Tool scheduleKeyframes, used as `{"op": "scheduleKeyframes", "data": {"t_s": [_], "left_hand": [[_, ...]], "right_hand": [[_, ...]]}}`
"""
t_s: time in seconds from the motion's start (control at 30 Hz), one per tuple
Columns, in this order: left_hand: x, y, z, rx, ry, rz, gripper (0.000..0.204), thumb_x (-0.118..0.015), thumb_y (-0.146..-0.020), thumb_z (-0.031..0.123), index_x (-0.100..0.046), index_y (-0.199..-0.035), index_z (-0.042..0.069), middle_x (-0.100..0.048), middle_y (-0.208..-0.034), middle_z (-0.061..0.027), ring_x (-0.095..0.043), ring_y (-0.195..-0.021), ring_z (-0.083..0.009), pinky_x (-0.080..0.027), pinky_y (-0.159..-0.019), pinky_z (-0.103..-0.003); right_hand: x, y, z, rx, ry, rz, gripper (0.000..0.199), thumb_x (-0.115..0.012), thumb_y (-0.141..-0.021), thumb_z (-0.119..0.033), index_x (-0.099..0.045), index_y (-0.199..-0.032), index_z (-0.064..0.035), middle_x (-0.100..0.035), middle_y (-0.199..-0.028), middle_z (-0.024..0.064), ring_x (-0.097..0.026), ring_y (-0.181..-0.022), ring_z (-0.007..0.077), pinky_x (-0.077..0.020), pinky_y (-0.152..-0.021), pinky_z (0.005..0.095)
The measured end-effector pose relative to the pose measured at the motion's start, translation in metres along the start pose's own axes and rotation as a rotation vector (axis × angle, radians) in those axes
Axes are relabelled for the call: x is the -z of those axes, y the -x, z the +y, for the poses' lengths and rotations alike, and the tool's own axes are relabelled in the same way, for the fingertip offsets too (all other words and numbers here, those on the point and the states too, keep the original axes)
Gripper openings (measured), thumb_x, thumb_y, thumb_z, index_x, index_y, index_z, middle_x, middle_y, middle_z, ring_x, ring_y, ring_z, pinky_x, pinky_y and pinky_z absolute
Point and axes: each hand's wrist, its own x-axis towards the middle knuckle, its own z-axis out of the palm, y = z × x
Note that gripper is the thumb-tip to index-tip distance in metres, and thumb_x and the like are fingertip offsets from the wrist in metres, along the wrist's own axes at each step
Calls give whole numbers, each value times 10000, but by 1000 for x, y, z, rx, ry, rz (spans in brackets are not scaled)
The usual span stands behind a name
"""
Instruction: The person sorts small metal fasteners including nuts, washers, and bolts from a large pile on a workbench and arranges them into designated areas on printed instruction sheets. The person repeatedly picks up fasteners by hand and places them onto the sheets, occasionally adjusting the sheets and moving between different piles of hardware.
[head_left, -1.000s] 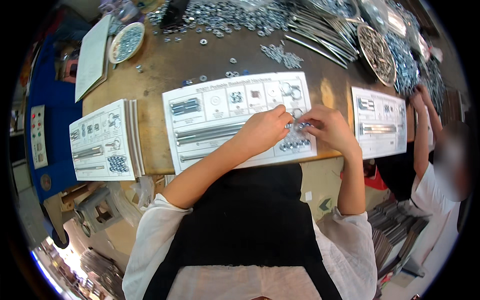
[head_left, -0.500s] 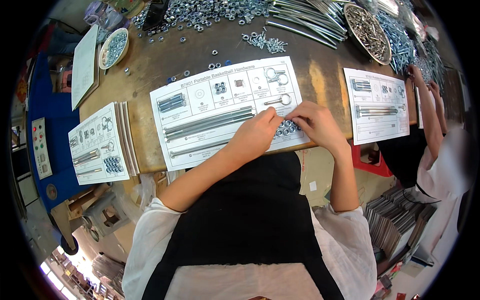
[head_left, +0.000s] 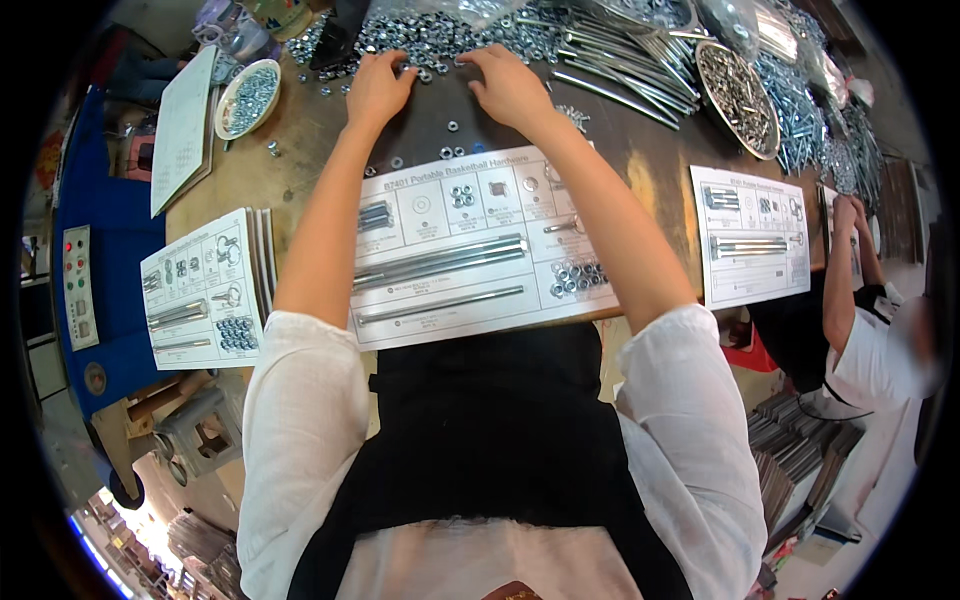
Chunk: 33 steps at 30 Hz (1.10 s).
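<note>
Both my arms stretch across the brown wooden table point(head_left: 640, 165). My left hand point(head_left: 378, 85) and my right hand point(head_left: 508, 82) rest with fingers spread at the near edge of a large heap of silver nuts point(head_left: 440, 35). Whether either hand pinches a nut is hidden. Below my arms lies a white printed sorting card point(head_left: 470, 245) with long bolts point(head_left: 440, 262), a cluster of nuts point(head_left: 578, 277) and small washers laid in its outlined boxes.
A stack of similar cards point(head_left: 200, 285) lies to my left, another card point(head_left: 755, 235) to my right before a second person point(head_left: 870, 330). A white bowl of nuts point(head_left: 248, 97), long rods point(head_left: 620, 55) and a round tray of screws point(head_left: 738, 85) stand far back.
Both hands left the nut cluster at the card's lower right and reached forward to the heap of nuts at the far side of the table.
</note>
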Motion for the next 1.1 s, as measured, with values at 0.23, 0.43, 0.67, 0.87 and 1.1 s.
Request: {"op": "scheduleKeyframes", "data": {"t_s": [0.23,0.43,0.67,0.87,1.1], "left_hand": [[-15,6,-3,-35,175,-80,303,-725,-855,277,-700,-1124,140,-619,-1115,-113,-640,-1006,-306,-522,-873,-402],[9,60,16,-49,258,-199,281,-698,-887,201,-681,-1154,115,-600,-1119,-93,-635,-923,-254,-521,-830,-368],[58,67,8,-89,250,-394,421,-759,-839,175,-636,-1230,84,-570,-1115,-78,-605,-864,-223,-520,-833,-329],[49,77,7,-20,202,-352,409,-744,-852,136,-619,-1236,77,-567,-1121,-107,-640,-972,-290,-522,-856,-388],[40,64,15,-147,198,-260,336,-666,-895,66,-672,-1217,161,-562,-1036,-80,-621,-886,-256,-507,-811,-372]], "right_hand": [[-32,-25,-1,-80,53,-66,366,-797,-782,-203,-668,-1122,-161,-589,-1156,104,-607,-1098,333,-526,-902,418],[-8,26,-22,-40,-79,-147,311,-781,-811,-149,-662,-1096,-116,-573,-1097,99,-631,-982,314,-539,-828,409],[14,41,-23,-95,-72,-219,222,-785,-815,-161,-688,-1007,-104,-578,-1057,89,-645,-911,297,-536,-793,409],[14,46,-22,-140,-77,-210,223,-795,-819,-181,-682,-991,-95,-563,-936,61,-616,-764,201,-522,-714,353],[19,50,-20,-179,-131,-219,214,-788,-815,-177,-677,-981,-100,-585,-911,78,-651,-820,253,-534,-729,385]]}}
